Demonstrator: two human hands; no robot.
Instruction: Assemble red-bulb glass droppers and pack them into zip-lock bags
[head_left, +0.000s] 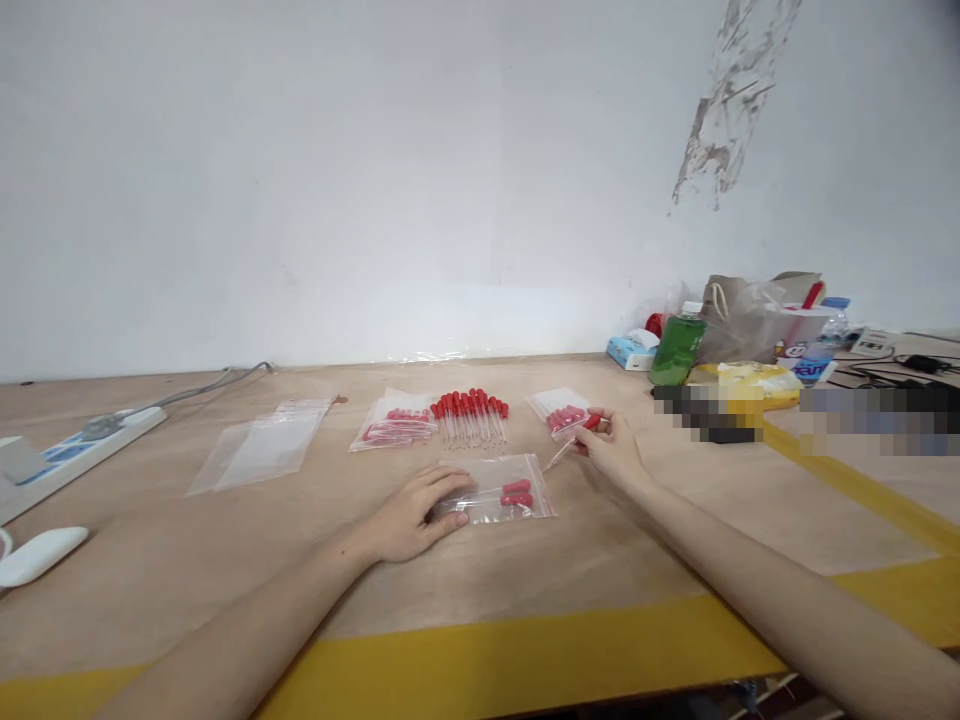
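My left hand (420, 510) lies on the left end of a clear zip bag (489, 510), its fingers and thumb apart. Inside that bag are two droppers with red rubber bulbs (516, 499). My right hand (611, 452) pinches a red-bulbed glass dropper (559, 455) by its bulb, the thin tip slanting down left to the bag's right edge. Behind the bag lies a row of several loose droppers (469, 412), bulbs toward the wall. Filled bags (397, 418) are stacked left of the row, and another filled bag (559, 412) sits beyond my right hand.
Flat clear bags (270, 445) lie at the left, near a white power strip (82, 455) and a white mouse-like object (45, 556). A tissue pack (632, 350), a green bottle (677, 345), a cup (801, 330) and cables stand at the right. Yellow tape (525, 655) runs along the table's front edge.
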